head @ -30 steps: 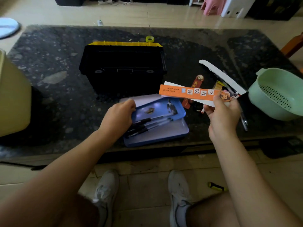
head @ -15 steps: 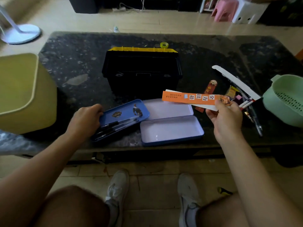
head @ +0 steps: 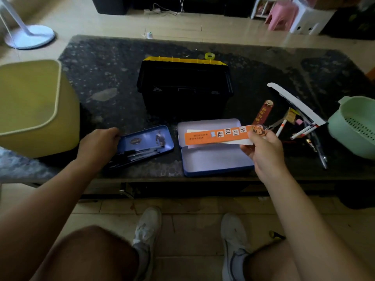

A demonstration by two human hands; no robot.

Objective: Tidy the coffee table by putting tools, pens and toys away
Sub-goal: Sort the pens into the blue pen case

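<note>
An open blue tin pencil case (head: 213, 161) lies near the front edge of the dark stone coffee table (head: 105, 78). Its blue inner tray (head: 146, 138), with several black pens (head: 140, 154) in it, rests on the table left of the case. My left hand (head: 97, 142) grips the tray's left end. My right hand (head: 263, 149) holds an orange printed card strip (head: 215, 134) and a white strip behind it, above the open case. Loose pens (head: 304, 131) and a red bookmark (head: 263, 112) lie to the right.
A black toolbox with a yellow rim (head: 184, 88) stands behind the case, a tape roll (head: 209, 56) behind it. A yellow bin (head: 30, 106) is at the left, a green colander (head: 355, 126) at the right, and a white cardboard strip (head: 294, 102) lies over the loose pens.
My left hand has lifted the pen tray out of the case and set it on the table to the left. My right hand has kept the orange strip over the case.
</note>
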